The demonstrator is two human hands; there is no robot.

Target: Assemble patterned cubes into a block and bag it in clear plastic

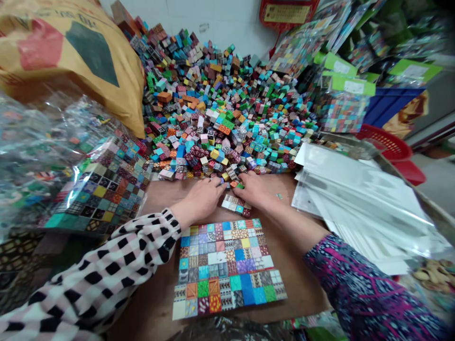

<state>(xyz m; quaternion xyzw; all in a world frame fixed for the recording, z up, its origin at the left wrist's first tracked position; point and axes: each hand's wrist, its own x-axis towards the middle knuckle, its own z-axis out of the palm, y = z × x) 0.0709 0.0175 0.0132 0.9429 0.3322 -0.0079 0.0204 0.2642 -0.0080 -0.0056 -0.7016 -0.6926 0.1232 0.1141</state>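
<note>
Curving inward at the near edge of the printed cube pile (227, 123), the left hand (203, 198) and right hand (254, 189) flank a few loose cubes (233, 184); whether either grips any is hard to tell. A small cube block (232, 203) lies just nearer the wearer, and the mosaic cube panel (225, 258) lies flat beyond it, between the 2 sleeves (117, 260).

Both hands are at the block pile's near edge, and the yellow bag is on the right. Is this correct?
Wrong side: the head view shows the yellow bag on the left. The left hand and right hand are at the near edge of the block pile.
</note>
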